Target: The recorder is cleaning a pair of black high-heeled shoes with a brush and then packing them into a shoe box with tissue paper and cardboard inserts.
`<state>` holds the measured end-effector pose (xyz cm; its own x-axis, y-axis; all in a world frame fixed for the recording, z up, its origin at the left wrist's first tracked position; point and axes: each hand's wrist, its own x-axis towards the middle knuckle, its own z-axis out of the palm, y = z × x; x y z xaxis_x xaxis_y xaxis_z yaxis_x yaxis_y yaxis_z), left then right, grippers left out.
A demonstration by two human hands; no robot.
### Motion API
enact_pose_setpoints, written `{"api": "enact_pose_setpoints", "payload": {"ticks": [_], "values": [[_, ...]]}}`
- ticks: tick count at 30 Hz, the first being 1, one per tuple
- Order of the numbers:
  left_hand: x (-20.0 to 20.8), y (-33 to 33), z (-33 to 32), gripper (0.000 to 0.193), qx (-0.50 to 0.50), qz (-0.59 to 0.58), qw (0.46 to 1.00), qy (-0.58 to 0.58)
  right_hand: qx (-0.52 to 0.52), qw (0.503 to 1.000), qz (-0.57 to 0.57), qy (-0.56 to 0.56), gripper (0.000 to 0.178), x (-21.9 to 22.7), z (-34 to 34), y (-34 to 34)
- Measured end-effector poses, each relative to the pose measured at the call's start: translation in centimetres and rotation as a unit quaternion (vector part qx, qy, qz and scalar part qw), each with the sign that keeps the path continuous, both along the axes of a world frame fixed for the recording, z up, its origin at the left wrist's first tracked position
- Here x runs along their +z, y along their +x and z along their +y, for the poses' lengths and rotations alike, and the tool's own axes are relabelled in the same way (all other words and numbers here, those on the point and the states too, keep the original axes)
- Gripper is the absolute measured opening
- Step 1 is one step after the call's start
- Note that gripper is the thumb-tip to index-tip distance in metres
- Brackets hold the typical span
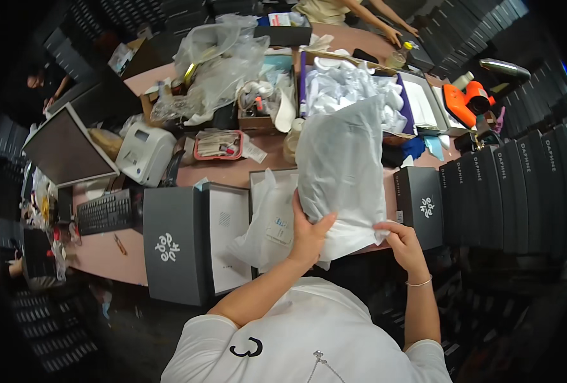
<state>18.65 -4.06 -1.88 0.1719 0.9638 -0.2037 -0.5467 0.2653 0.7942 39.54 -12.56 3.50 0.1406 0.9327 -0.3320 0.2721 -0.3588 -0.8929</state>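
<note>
White bag (342,172) — gripped by left hand (309,235), right hand (403,242).

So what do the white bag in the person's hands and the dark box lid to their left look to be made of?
The white bag looks like thin, soft fabric or non-woven sheet: matte, creased, slightly translucent; it could be frosted plastic. The dark box lid looks like rigid cardboard with a matte grey finish: flat faces, crisp edges, a pale printed emblem.

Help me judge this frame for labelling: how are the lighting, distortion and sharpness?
Head view: even overhead light on the pink table; strong fisheye bending, with black vignetted corners; the white bag held by the left hand and right hand looks bright but sharp; the stacked black boxes curve at the rim.
</note>
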Motion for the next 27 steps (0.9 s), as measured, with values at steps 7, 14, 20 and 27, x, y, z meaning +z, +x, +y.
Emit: {"api": "enact_pose_setpoints", "payload": {"ticks": [7, 14, 20, 27], "values": [[-1.4, -2.7, -4.2, 0.103, -0.250, 0.354, 0.806, 0.402, -0.271, 0.882, 0.358, 0.145, 0.070, -3.9, 0.1, -6.4], [-6.1, -16.7, 1.4, 0.051, -0.181, 0.629, 0.747, 0.119, -0.016, 0.914, 0.393, 0.102, 0.076, -1.8, 4.1, -9.2], [-3.1, -20.5, -0.1, 0.021, 0.035, 0.572, 0.817, 0.071, 0.158, 0.949, 0.180, -0.203, 0.067, -8.0, 8.6, -16.0], [-2.4, -19.5, -4.3, 0.019, 0.069, 0.427, 0.900, 0.046, 0.271, 0.938, -0.187, -0.105, 0.076, -20.7, 6.5, -19.2]]}}
